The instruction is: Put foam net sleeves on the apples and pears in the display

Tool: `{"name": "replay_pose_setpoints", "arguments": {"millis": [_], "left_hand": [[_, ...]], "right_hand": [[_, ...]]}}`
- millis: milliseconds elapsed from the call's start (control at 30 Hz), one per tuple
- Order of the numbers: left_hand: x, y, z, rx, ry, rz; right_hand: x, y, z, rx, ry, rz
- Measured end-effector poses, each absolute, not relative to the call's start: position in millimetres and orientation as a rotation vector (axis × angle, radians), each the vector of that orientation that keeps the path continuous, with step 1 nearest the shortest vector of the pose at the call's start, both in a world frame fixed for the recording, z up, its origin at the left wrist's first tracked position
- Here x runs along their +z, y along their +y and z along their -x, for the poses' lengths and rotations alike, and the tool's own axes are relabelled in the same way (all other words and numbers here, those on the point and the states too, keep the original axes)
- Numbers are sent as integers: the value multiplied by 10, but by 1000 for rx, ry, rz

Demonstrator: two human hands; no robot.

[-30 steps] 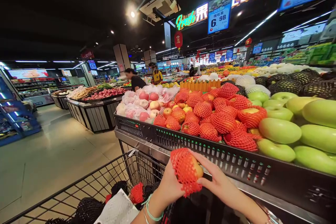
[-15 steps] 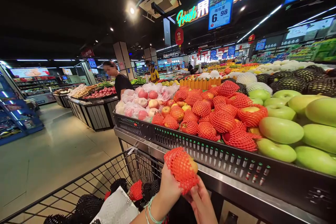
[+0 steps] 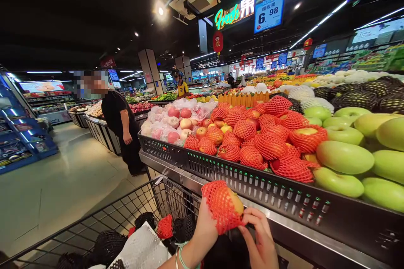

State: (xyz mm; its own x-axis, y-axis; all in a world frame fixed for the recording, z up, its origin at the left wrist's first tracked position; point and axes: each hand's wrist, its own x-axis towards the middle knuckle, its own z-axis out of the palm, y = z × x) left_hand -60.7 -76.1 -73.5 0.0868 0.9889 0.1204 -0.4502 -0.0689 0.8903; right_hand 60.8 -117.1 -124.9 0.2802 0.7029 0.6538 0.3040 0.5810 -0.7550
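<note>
My left hand (image 3: 205, 223), with a pale green band at its wrist, is wrapped round an apple (image 3: 236, 204) in a red foam net (image 3: 219, 208). Bare yellowish skin of the fruit shows at the right side of the net. My right hand (image 3: 261, 235) pinches the lower right edge of the netting between thumb and fingers. Both hands are above the near side of the cart, in front of the fruit stand. More apples in red nets (image 3: 269, 147) lie heaped in the black display tray (image 3: 221, 172) just beyond.
Below my hands at left is a wire shopping cart (image 3: 104, 212) holding black-netted items (image 3: 109, 246), a red-netted item (image 3: 164, 226) and a white sheet (image 3: 142, 248). Large green apples (image 3: 344, 157) fill the tray's right part, bagged apples (image 3: 173, 117) its left. A person in black (image 3: 118, 122) stands in the aisle.
My right hand has moved right, opening out from under the apple to the net's edge. The apple has shifted slightly right. The person in black has come forward into the aisle.
</note>
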Motion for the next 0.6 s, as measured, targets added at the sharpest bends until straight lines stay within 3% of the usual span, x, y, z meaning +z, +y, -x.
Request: {"name": "replay_pose_setpoints", "arguments": {"millis": [400,600], "left_hand": [[-755,-879,723,1196,629,-1165],[-915,-938,653,1245,631,-1219]], "right_hand": [[-1200,-1113,-686,717,-888,973],[-1158,-1242,-502,1294,-617,712]]}}
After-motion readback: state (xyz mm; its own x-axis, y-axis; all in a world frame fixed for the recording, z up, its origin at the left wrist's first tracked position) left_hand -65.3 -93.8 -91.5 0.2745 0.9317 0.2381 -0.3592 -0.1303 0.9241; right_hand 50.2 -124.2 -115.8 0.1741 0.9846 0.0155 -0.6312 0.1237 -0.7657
